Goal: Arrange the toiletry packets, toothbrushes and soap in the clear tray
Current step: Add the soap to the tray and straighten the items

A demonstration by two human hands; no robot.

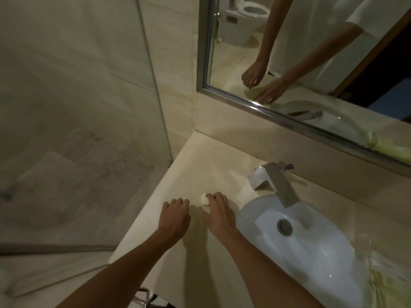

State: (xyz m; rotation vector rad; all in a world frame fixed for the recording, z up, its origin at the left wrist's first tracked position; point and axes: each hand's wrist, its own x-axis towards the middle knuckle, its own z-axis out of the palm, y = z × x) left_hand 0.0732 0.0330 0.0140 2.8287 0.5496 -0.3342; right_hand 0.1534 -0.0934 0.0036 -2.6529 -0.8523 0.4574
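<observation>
While the left hand (175, 215) is held loosely spread above the counter (200, 165), the soap (204, 199) is touched by the right hand's (219, 213) spread fingertips, seemingly for pickup.

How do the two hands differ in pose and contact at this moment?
The right hand reaches farther forward than the left hand, and its fingertips touch the small white soap. The left hand touches no object and sits farther from the sink. The left fingers are curled; the right ones are more extended. Both are palm-down over the beige counter, with no closed grip.
</observation>
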